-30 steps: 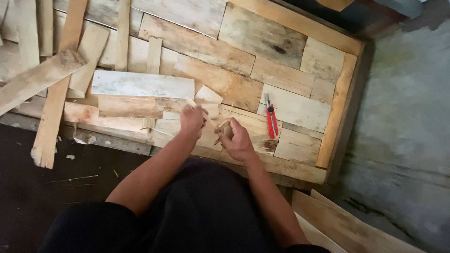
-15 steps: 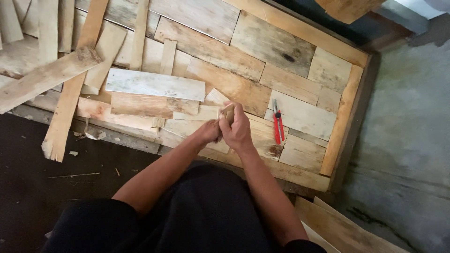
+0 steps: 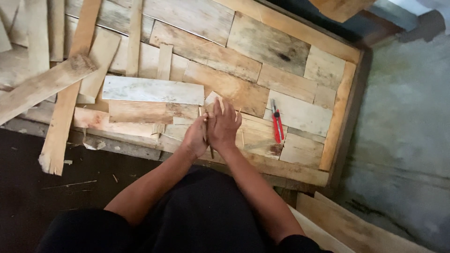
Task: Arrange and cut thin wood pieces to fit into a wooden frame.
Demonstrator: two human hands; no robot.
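— Since a second ago we bring both hands together; now the left hand [image 3: 196, 138] and right hand [image 3: 224, 125] press palm to palm around a thin wood sliver [image 3: 205, 125].

— Where are we?

— Over the wooden panel [image 3: 262, 44], with the red utility knife [image 3: 276, 121] at three o'clock, untouched.

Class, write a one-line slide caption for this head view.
Left hand and right hand pressed together over a wooden panel, red utility knife alongside.
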